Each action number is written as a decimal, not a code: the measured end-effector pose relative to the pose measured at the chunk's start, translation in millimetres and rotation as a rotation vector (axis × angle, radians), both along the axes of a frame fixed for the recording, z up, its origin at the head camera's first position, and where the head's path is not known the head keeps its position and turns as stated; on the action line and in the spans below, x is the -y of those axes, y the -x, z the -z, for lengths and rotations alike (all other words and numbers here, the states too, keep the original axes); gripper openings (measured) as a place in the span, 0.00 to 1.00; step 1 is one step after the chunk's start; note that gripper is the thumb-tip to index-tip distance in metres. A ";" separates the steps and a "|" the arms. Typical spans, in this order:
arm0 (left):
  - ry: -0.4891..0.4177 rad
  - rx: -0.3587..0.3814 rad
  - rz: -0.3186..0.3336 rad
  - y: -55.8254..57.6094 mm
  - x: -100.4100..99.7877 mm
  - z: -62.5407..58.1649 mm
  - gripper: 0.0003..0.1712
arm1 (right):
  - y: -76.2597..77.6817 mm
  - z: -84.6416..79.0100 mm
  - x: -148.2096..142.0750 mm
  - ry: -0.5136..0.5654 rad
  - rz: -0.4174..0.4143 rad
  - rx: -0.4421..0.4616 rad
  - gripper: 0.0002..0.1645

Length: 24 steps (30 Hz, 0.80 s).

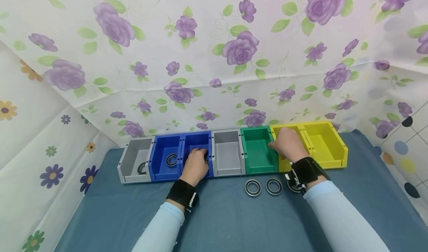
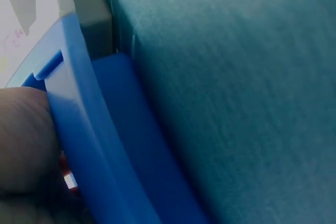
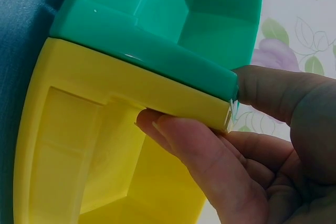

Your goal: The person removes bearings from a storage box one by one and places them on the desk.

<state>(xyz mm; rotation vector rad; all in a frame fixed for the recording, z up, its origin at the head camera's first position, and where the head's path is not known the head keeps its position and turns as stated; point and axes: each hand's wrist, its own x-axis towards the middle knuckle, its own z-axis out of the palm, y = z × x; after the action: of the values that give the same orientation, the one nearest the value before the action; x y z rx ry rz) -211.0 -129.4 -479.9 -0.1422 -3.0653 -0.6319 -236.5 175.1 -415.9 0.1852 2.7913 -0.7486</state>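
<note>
My left hand (image 1: 195,166) reaches down into the right of two blue bins (image 1: 197,136), its fingers curled at a bearing whose dark edge (image 1: 206,156) shows beside the fingertips. Most of that bearing is hidden by the hand. In the left wrist view the hand (image 2: 26,140) fills the lower left, beside the blue bin's front wall (image 2: 89,119). With thumb and fingers, my right hand (image 1: 290,145) pinches the adjoining side walls of the green bin (image 3: 157,61) and the left yellow bin (image 3: 131,85). The thumb lies on the green side, fingertips (image 3: 178,129) inside the yellow one.
Bearings lie in the left grey bin (image 1: 121,166) and left blue bin (image 1: 157,148). A middle grey bin (image 1: 229,155) and right yellow bin (image 1: 322,144) complete the row. Three bearings (image 1: 253,188) lie in front on the blue cloth (image 1: 220,222). A flowered curtain (image 1: 214,58) hangs behind.
</note>
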 end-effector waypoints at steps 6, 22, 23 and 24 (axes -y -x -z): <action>0.035 -0.054 0.009 -2.0 0.5 -3.3 0.22 | 0.0 0.3 -0.2 -0.004 -0.002 -0.001 0.17; -0.038 -0.090 -0.004 -8.5 5.1 -15.6 0.24 | 0.4 -0.7 -0.6 0.003 -0.003 0.002 0.17; -0.048 -0.106 -0.004 -8.8 5.7 -18.2 0.24 | 0.4 -0.5 -0.6 0.002 -0.005 -0.002 0.17; -0.064 -0.126 -0.006 -9.3 6.2 -21.3 0.25 | 0.2 -0.3 -0.6 0.003 -0.006 -0.003 0.17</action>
<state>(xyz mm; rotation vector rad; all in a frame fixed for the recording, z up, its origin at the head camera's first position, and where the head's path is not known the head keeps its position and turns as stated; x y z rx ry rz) -201.6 -135.6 -458.6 -0.1650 -2.9204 -0.6912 -236.7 175.8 -415.6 0.1748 2.7925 -0.7518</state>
